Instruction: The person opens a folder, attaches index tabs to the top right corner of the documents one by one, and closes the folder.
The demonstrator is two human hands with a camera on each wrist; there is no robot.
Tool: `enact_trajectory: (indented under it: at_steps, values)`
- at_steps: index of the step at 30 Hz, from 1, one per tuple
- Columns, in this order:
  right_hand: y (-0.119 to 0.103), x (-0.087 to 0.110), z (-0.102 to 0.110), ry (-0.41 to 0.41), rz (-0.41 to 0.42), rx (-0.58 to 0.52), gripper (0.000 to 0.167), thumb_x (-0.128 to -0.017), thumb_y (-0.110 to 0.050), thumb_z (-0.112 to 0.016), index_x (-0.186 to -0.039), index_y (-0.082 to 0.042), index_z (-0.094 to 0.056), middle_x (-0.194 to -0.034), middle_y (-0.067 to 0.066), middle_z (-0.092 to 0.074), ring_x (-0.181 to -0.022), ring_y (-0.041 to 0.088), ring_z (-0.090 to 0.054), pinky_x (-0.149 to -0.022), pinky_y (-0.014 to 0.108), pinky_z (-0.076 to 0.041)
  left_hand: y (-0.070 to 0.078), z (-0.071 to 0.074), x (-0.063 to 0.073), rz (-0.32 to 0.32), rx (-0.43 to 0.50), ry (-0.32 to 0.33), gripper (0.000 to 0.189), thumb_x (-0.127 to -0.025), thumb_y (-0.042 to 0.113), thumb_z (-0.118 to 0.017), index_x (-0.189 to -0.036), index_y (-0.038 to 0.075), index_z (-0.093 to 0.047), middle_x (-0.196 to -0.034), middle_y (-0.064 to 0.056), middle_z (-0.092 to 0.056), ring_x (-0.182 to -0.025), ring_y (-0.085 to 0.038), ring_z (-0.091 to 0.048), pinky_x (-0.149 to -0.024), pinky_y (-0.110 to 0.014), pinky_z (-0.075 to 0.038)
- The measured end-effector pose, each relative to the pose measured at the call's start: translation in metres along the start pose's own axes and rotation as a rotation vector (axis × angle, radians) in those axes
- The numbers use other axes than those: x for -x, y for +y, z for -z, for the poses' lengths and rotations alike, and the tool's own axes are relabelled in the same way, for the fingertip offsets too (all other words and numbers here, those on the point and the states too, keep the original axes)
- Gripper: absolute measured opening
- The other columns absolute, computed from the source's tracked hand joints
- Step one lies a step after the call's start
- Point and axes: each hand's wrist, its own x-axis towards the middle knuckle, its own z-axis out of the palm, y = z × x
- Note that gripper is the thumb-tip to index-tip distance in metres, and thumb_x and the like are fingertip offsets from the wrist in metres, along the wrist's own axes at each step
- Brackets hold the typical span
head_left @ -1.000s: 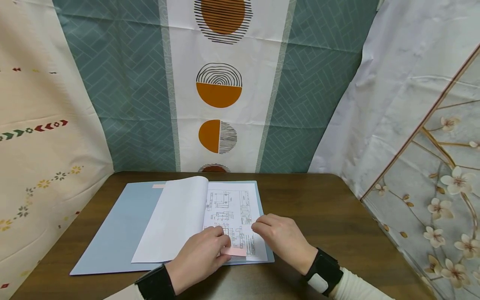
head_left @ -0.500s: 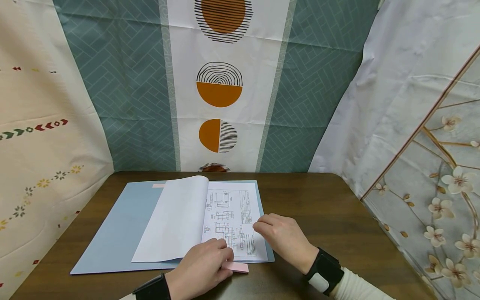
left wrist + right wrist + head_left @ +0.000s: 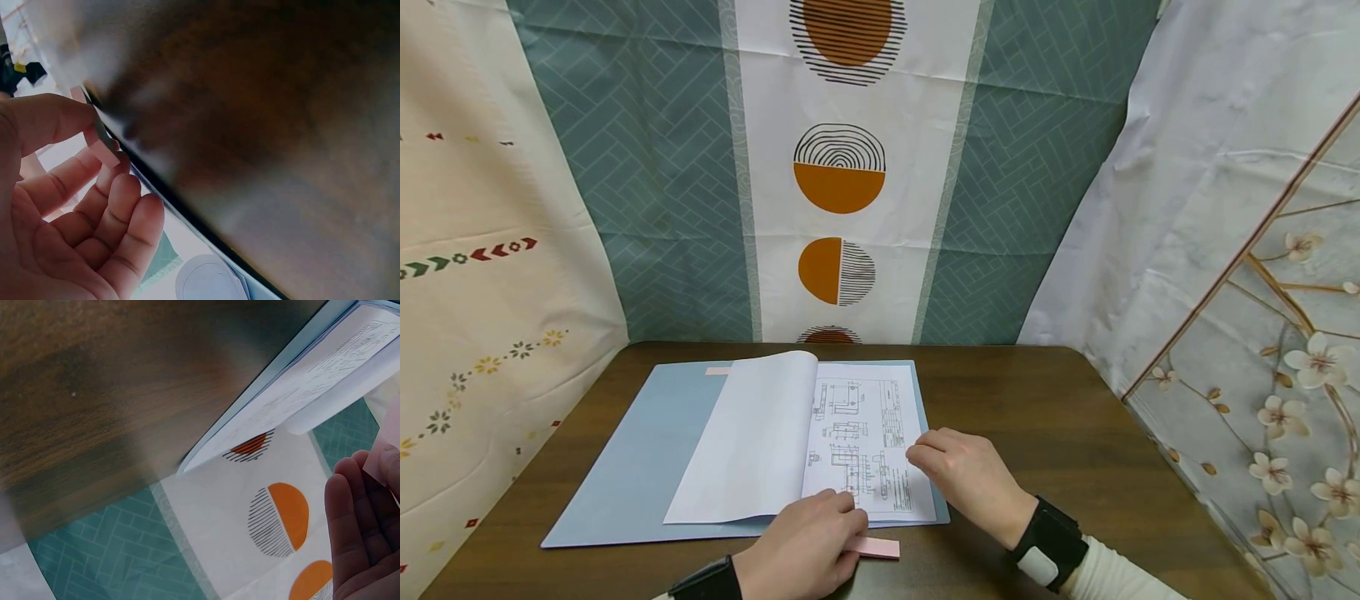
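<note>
In the head view my left hand (image 3: 808, 542) pinches a thin pad of pink sticky notes (image 3: 878, 547) between thumb and fingers, just off the folder's front edge. The left wrist view shows the pad's end (image 3: 105, 153) at the fingertips. My right hand (image 3: 966, 471) is at the right edge of a sheet with technical drawings (image 3: 880, 417). From the right wrist view, its thumb and fingers pinch a single pink sticky note (image 3: 384, 440), hidden in the head view. Both the sheet and a turned-over white page (image 3: 745, 442) belong to an open light-blue folder (image 3: 617, 475).
The folder lies on a dark wooden table (image 3: 1022, 400). A pale pink strip (image 3: 718, 371) shows at the top of its left cover. Patterned cloths (image 3: 685, 167) hang behind the table and at both sides.
The left hand has drawn the pad of sticky notes back from the sheet, toward the table's near side. The right hand has hardly moved.
</note>
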Motion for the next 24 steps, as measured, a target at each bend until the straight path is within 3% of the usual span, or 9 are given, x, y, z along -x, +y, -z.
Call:
enact_trajectory:
  at_steps: [16,24]
  values:
    - [0.0006,0.0016,-0.0014,0.017,0.017,-0.002,0.037,-0.076,-0.003,-0.102,-0.107,-0.016,-0.085,-0.102,-0.005,-0.078,-0.088,0.010,-0.072,-0.082,0.026,-0.063,0.0015,0.0027,-0.0029,0.037,0.014,-0.085,0.015,-0.093,0.027,-0.090,-0.096,0.024,-0.075,-0.081,0.016,-0.051,-0.074,-0.003,-0.046,-0.067,-0.024,-0.044]
    - [0.0025,0.0032,-0.0025,0.014,0.011,-0.004,0.036,-0.076,-0.005,-0.102,-0.107,-0.015,-0.085,-0.102,-0.004,-0.078,-0.088,0.011,-0.072,-0.081,0.027,-0.063,0.0046,0.0080,-0.0059,0.042,0.006,-0.052,0.013,-0.098,0.028,-0.085,-0.092,0.024,-0.075,-0.079,0.016,-0.054,-0.072,-0.003,-0.048,-0.066,-0.024,-0.045]
